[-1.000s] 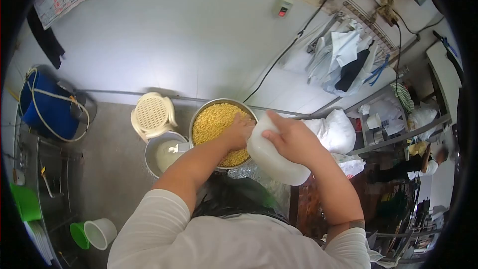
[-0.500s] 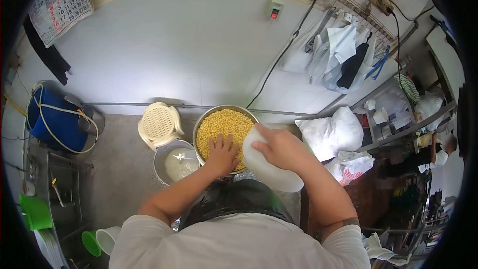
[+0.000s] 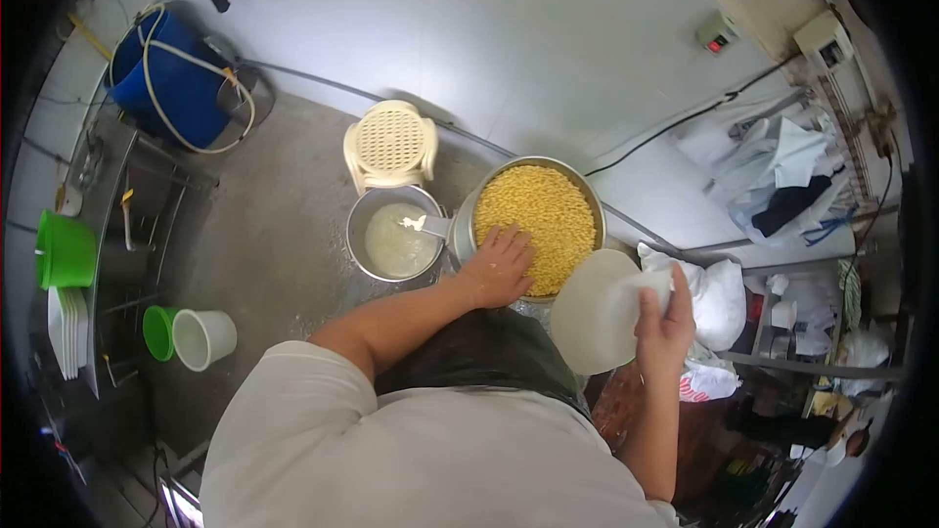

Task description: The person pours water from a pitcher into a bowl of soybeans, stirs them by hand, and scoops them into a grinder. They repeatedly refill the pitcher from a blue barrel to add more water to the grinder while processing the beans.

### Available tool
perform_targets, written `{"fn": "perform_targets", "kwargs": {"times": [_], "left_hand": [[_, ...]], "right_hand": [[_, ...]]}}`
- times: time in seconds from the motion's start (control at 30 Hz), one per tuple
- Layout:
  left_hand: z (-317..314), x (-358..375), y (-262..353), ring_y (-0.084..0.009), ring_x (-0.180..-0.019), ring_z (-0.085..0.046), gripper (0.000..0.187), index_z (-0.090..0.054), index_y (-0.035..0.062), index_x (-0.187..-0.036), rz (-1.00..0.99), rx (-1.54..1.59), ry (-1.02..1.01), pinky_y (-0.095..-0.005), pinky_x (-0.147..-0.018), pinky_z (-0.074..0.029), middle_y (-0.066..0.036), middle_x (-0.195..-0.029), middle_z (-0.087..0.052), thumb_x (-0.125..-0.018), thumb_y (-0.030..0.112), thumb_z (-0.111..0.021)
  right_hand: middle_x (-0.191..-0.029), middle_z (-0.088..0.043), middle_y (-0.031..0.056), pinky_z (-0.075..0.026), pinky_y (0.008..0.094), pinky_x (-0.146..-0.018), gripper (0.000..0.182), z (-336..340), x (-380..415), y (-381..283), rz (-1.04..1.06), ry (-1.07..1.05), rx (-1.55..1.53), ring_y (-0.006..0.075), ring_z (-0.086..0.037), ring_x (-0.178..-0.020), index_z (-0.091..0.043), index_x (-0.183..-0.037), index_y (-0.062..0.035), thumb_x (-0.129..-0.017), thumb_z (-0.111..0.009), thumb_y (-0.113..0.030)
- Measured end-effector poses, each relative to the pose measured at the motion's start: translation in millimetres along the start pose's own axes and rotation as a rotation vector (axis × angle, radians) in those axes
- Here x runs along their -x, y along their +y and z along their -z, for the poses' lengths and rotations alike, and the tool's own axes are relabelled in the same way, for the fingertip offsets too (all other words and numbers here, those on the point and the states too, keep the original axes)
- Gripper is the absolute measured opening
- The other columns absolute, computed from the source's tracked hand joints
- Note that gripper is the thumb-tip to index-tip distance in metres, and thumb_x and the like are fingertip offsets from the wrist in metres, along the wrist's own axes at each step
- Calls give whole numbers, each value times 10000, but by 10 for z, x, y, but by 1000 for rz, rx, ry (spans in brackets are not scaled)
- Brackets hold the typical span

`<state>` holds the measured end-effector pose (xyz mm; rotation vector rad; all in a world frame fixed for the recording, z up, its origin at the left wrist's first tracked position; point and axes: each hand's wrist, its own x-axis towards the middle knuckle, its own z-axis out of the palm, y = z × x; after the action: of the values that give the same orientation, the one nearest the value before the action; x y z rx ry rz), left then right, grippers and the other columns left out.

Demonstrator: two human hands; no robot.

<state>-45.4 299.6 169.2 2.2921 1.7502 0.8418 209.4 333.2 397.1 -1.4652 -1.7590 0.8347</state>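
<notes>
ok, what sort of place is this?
Probably a small food-prep room: a round silver metal pot full of yellow, bean-like pieces, bulging white sacks by the wall, and a yellow-handled metal tap at a grey metal unit.

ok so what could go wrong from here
The yellow beans or grains look close to the rim of the metal pot, so the left hand resting on them might push some over. The right hand grips the pale container near one edge, so it could slip or tip. Stray pieces might land in the neighbouring pot.
</notes>
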Motion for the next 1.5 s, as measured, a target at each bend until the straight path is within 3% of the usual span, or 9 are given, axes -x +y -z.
{"fn": "perform_targets", "kwargs": {"times": [0.1, 0.3, 0.63, 0.9, 1.03, 1.17, 1.33, 1.4, 1.5], "left_hand": [[11, 23, -5, -476, -1411, -468, 584, -608, 10, -1373, -20, -10, 31, -650, -1205, -298, -255, -1488, -534, -948, 402, -692], [78, 13, -1, -477, -1367, -493, 702, -554, 5, -1442, -44, 96, 95, -634, -1179, -329, -268, -1471, -529, -949, 487, -690], [917, -363, 944, -458, -1067, -647, 759, -454, -20, -1499, -404, 534, 317, -522, -939, -534, -268, -1250, -613, -902, 269, -824], [1376, -474, 1054, -263, -1292, -627, 589, -438, -10, -1572, 80, 645, -3, -358, -1047, -527, -226, -1468, -597, -1025, 65, -643], [1646, -565, 1240, -246, -1419, -535, 597, -432, -6, -1605, 56, 605, -23, -348, -1107, -489, -212, -1565, -537, -1045, 58, -631], [1809, -651, 1191, -356, -1243, -691, 551, -521, 28, -1555, 90, 323, 29, -419, -1011, -556, -259, -1379, -680, -1040, 161, -665], [1989, -689, 1229, -367, -1271, -683, 518, -564, 59, -1528, 316, 191, -62, -413, -1065, -522, -260, -1367, -696, -1046, 223, -654], [1992, -675, 1216, -369, -1244, -697, 517, -576, 74, -1520, 323, 152, -70, -414, -1045, -531, -255, -1350, -705, -1040, 246, -659], [2058, -718, 1261, -374, -1176, -726, 512, -601, 105, -1501, 377, 109, -97, -419, -1001, -551, -247, -1310, -724, -1030, 294, -665]], "right_hand": [[-928, -707, 75, -476, 244, -620, 658, -74, 108, -162, -40, 48, -280, 83, -609, -668, -373, -1601, -19, -1038, -700, -118], [-906, -722, 80, -517, 271, -719, 688, -305, 323, -265, -4, 143, -438, 143, -672, -749, -296, -1630, -39, -1051, -662, -92], [-1310, -674, 161, -549, 364, -1044, 683, -334, 441, -242, -6, -61, -570, 223, -686, -1163, -266, -1656, -41, -1050, -573, 28], [-1065, -755, 136, -591, 356, -858, 497, 479, 653, 407, 68, -113, -213, 232, -752, -945, -531, -1502, 15, -1032, -670, -68], [-1161, -723, 274, -556, 545, -913, 426, 879, 1166, 1722, -145, -212, 482, 493, -683, -1018, -621, -1370, -21, -995, -664, -218], [-1330, -686, 269, -520, 519, -1041, 469, 987, 2167, 3045, -724, -650, 603, 461, -652, -1227, -686, -1311, -12, -959, -667, -322], [-755, -672, 107, -485, 449, -495, 213, 827, 4092, 4754, -1322, -472, 27, 254, -644, -553, -677, -1077, -80, -984, -660, -271], [-742, -644, 74, -457, 427, -457, 113, 688, 4651, 5188, -1542, -187, -379, 233, -596, -507, -658, -1068, -103, -964, -665, -145], [-772, -648, 96, -492, 373, -487, 171, 906, 4401, 4752, -1442, -380, -88, 217, -621, -575, -640, -1072, -101, -1012, -687, -254]]}}
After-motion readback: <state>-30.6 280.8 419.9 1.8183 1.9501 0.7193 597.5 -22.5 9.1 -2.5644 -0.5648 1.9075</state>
